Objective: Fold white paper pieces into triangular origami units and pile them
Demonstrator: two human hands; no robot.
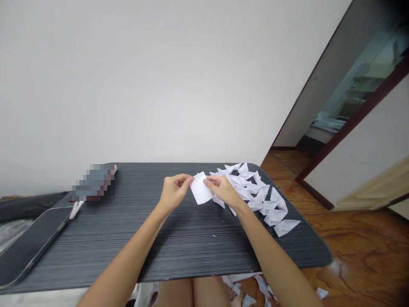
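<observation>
A small white piece of paper (202,189), roughly square, is held up above the dark table between both hands. My left hand (175,189) pinches its left edge between thumb and fingers. At the opposite edge, my right hand (223,188) grips it the same way. Just behind and to the right of my right hand lies a spread of folded white paper pieces (255,187) with pointed ends, partly hidden by that hand. One folded piece (285,227) sits nearest the table's right front.
The dark ribbed table (140,238) stands against a white wall. On its left lie a blurred-out flat item (94,183) and a dark flat panel (35,243) with a pale rim. Paper scraps (249,299) lie below the front edge. A doorway opens at right.
</observation>
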